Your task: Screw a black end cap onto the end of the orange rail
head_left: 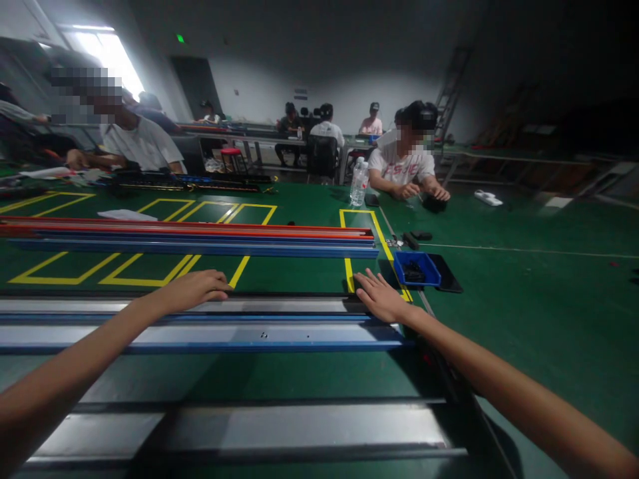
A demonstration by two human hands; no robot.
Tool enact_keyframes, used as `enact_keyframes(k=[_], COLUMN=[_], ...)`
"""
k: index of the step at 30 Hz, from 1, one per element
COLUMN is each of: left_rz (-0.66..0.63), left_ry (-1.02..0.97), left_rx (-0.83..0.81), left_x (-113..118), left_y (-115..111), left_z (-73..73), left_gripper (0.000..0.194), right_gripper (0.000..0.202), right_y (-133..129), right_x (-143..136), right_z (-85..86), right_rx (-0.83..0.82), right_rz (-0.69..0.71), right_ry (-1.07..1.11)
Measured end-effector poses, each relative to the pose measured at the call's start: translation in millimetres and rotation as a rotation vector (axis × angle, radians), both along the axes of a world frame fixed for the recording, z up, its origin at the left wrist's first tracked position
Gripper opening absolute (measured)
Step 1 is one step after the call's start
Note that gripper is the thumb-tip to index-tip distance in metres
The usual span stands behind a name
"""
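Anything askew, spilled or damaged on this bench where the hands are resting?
Nothing stands out. The left hand and right hand lie flat on the far edge of the grey rail, which runs straight and parallel to the red and blue rails beyond. The blue bin sits upright.

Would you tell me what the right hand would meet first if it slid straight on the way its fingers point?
The right hand points up and left across the table. Probably the stacked blue and red rails come first, past bare green table; depth is uncertain.
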State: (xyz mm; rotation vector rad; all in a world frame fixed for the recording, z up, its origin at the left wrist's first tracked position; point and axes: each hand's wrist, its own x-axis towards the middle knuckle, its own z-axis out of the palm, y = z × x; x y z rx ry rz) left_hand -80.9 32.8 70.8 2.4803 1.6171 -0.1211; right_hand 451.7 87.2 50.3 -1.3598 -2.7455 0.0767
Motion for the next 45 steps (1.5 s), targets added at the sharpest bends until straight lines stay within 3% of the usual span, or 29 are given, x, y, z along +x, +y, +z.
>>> enact_keyframes(k=[5, 18, 45], left_rz=[0.027, 0.038, 0.073], left_ry=[0.039, 0.081, 0.176], left_rx=[0.04, 0.172, 0.192], left_x=[9.8, 22.7, 31.2], left_y=[-6.0, -23.9, -9.8], left_z=[-6.1, -12.8, -12.2], left_gripper=[0.053, 0.038, 0.036], right_gripper=[0.064, 0.064, 0.063], right_y=[-0.6, -2.8, 5.0], right_x=[0.3, -2.6, -2.0], right_z=[-4.0, -2.2, -4.4], right_rx=[-0.024, -0.031, -0.031], right_rz=[0.012, -0.028, -0.025], right_ry=[0.004, -0.021, -0.045])
